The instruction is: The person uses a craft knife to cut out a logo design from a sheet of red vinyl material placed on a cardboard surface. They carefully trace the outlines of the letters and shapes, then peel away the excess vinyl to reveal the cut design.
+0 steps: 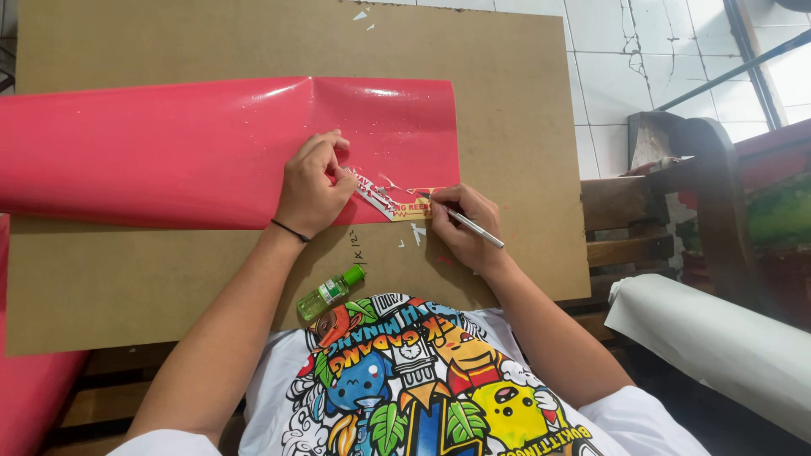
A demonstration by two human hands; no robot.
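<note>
Lying near both hands, small green bottle (329,294) holds pale liquid.

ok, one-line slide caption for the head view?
Left hand presses red vinyl sheet on brown board; right hand works a thin metal tool.

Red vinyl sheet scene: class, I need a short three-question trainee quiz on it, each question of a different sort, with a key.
1. True or false: the left hand presses on the red vinyl sheet.
2. Multiple choice: the right hand holds a) scissors b) a thin silver tool c) a brush.
3. Fill the gap: the small green bottle lies on the brown ____, near the person's chest.

Key
1. True; it rests at the sheet's lower edge, beside the cut strip.
2. b; its tip points at the strip.
3. board.
</note>
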